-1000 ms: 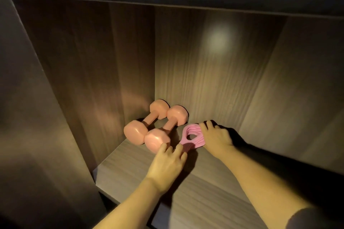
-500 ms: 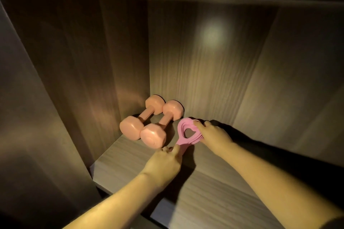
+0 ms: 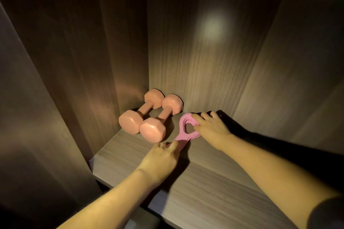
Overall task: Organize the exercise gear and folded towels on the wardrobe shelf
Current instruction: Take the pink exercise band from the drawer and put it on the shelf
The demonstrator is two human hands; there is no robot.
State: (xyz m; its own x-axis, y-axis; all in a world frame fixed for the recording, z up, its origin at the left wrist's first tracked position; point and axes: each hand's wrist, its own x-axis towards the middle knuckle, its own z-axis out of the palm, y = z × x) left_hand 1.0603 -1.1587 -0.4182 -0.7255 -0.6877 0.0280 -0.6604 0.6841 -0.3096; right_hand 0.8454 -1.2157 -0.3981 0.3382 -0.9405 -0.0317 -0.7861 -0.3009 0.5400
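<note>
Flanking pink band (image 3: 181,135): dumbbells (image 3: 152,132), back panel (image 3: 204,70).

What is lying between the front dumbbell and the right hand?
In the head view, only the pink band lies there; the right hand grips its loop.

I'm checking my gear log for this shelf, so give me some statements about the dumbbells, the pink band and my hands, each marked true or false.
1. Two dumbbells lie on the shelf. True.
2. The dumbbells sit in the back right corner. False: they are in the back left corner.
3. Both the left hand and the right hand hold the pink band. True.
4. A folded towel lies beside the dumbbells. False: no towel is in view.
</note>
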